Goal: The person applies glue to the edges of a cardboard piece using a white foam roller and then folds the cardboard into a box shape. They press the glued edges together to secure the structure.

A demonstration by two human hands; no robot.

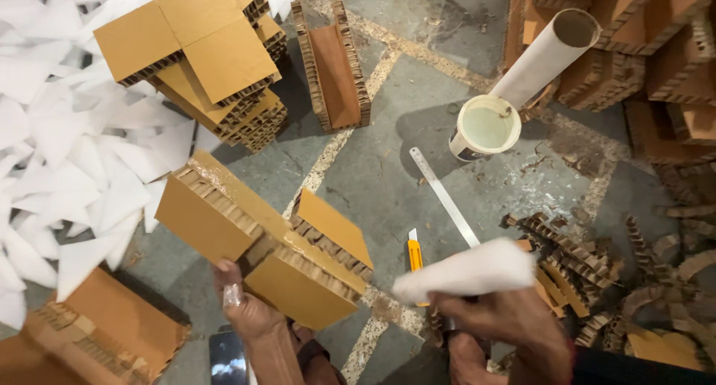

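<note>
My left hand (250, 310) grips the lower edge of a brown honeycomb cardboard piece (253, 240) made of joined panels and holds it up over the floor. My right hand (500, 318) is closed on a folded white sheet (466, 269) that points left toward the cardboard piece. Just below the sheet, an orange utility knife (415, 257) lies on the floor between my hands. A metal ruler (444, 197) lies diagonally beyond it.
A white tub of pale glue (485, 126) stands by a cardboard tube (548, 53). Stacked cardboard corner pieces (201, 57) and a U-shaped piece (333, 64) sit at the back. White cut sheets (52, 154) cover the left; honeycomb scraps (597, 266) litter the right.
</note>
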